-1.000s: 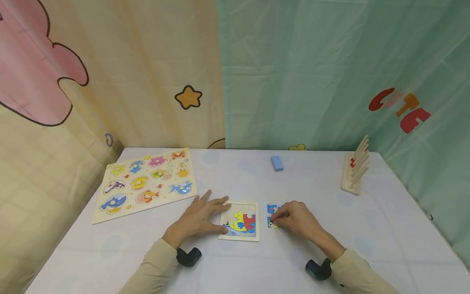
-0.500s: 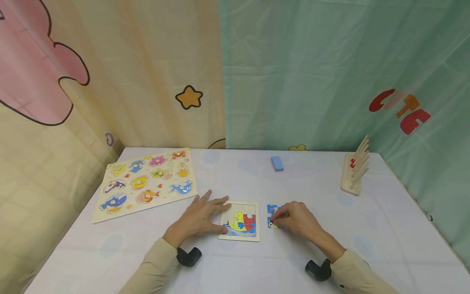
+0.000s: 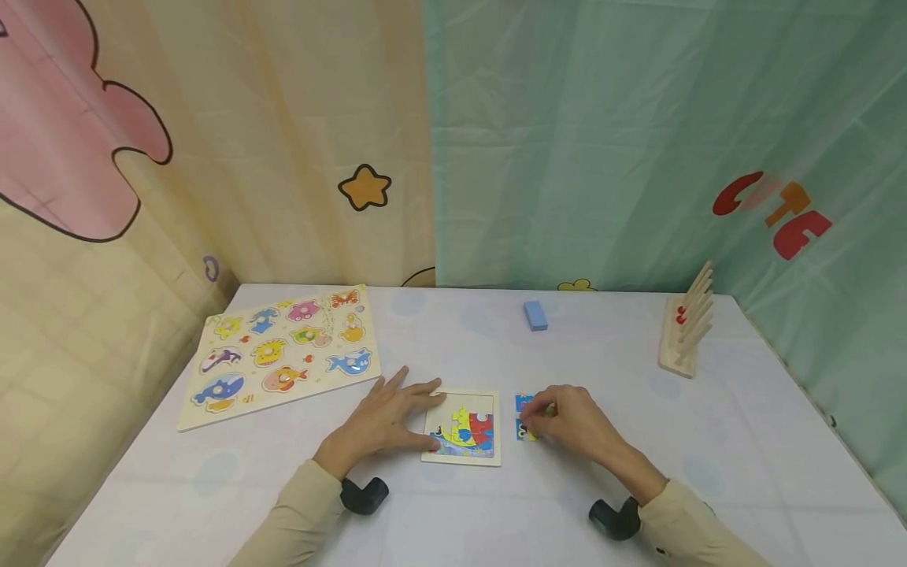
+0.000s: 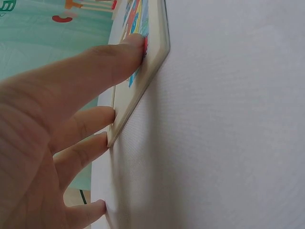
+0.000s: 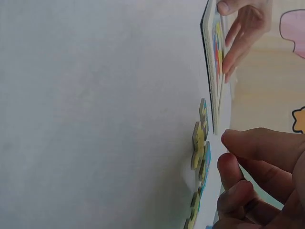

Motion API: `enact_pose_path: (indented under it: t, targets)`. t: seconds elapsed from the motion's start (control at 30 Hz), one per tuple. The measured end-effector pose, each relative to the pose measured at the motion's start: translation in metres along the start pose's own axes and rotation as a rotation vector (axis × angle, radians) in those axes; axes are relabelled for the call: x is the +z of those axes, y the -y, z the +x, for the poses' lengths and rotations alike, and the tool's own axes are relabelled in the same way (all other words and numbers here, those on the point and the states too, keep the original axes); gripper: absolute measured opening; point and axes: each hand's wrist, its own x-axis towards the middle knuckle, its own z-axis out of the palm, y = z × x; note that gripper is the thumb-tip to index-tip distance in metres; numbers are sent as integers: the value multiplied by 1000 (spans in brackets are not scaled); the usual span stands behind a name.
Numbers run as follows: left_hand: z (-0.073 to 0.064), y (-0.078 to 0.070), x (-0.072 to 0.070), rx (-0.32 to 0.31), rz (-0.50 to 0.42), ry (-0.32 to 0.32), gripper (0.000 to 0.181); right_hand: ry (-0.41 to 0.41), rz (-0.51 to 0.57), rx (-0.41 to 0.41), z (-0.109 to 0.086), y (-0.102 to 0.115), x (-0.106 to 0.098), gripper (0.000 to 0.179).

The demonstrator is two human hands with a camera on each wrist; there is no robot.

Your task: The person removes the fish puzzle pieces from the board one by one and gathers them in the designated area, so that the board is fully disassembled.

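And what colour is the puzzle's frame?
The frame is pale cream, best seen in the head view.

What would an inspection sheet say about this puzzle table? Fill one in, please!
Surface: white table with faint spots.
Job's things: framed puzzle, partly filled, bare wood at top; loose pieces at its right.
Clutter: animal board at left, blue block at back, pegged stand at right.
Hands: left hand spread, touching the framed puzzle; right hand by the loose pieces, nothing visible in its grip.
Cables: nothing seen.
Surroundings: curtains, yellowish left, green right.
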Motion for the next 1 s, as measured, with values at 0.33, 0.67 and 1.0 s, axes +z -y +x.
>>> enact_pose_path:
  t: [0.33,0.67,1.0]
  targets:
    - [0,1,1,-4,-3,-1,70,71,23,-83,18,30,21,17]
    - [1,1,1,-4,2,-2,70,192,-84,-149,31,46,38,38]
    - [1,2,1,2,10,-9,70,214,-104,-136,33,48,43,32]
